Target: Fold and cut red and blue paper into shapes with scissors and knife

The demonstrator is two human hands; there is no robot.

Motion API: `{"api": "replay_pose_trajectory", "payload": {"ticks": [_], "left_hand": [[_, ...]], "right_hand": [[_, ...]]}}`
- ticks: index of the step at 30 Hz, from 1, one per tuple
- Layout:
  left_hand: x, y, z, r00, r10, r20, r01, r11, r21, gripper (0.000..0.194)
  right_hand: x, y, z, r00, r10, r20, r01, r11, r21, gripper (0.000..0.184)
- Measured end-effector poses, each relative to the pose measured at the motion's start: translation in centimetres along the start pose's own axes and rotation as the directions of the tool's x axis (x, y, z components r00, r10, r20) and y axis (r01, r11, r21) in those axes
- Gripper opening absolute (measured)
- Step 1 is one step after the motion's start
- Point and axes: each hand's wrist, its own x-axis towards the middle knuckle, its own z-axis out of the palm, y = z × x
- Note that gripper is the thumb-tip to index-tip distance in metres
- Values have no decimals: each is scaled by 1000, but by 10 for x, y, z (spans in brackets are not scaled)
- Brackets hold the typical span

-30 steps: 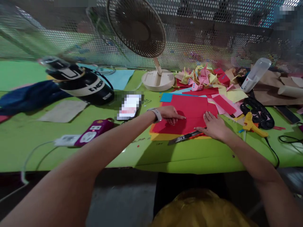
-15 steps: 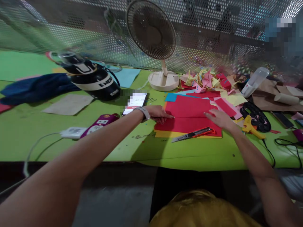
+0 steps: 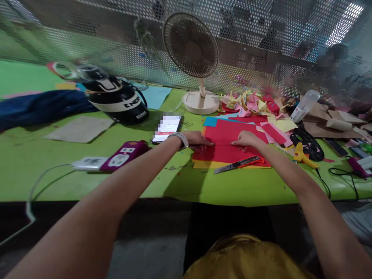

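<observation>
A red sheet of paper lies with its near edge running between my hands, over another red sheet with yellow paper beneath. My left hand, a watch on its wrist, is closed with curled fingers at the left part of that edge. Thumb and fingers of my right hand pinch the same edge farther right. Part of the paper is hidden under the hands. Just below them, a utility knife with an orange handle rests on the red sheet, its blade out and pointing left.
A phone, a purple power strip and a black bottle stand at the left. Behind is a fan. Paper scraps, a black tape dispenser and a yellow glue gun lie to the right.
My right hand has moved left along the red paper's edge, nearer my left hand, and its fingers have closed. The left hand stays in about the same place.
</observation>
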Motion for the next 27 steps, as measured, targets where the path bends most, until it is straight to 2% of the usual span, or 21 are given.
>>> {"api": "replay_pose_trajectory", "payload": {"ticks": [3, 7, 15, 19, 22, 25, 26, 27], "left_hand": [[1, -1, -1, 1000, 0, 6, 0, 1000, 4, 46], [2, 0, -2, 999, 15, 31, -16, 999, 35, 48], [4, -1, 0, 997, 68, 35, -70, 996, 54, 54], [2, 2, 1, 998, 52, 24, -52, 998, 34, 55], [-2, 4, 2, 998, 60, 3, -60, 998, 32, 54], [-7, 3, 4, 996, 88, -29, -87, 995, 55, 56], [-9, 2, 4, 994, 97, -42, -95, 994, 51, 56], [-12, 2, 6, 993, 106, -61, -103, 994, 39, 55]], "right_hand": [[5, 0, 1, 994, 49, 95, -61, 990, 125, 42], [-5, 16, -8, 973, 149, 175, -188, 954, 235, 38], [-36, 76, -28, 956, 252, 147, -282, 928, 245, 35], [-47, 95, -36, 969, 244, 29, -244, 949, 201, 30], [-53, 95, -37, 973, 205, -109, -189, 971, 145, 28], [-57, 81, -27, 951, 85, -297, -80, 996, 31, 28], [-58, 75, -21, 923, -62, -379, 23, 994, -105, 27], [-58, 69, -14, 893, -213, -396, 126, 964, -234, 25]]}}
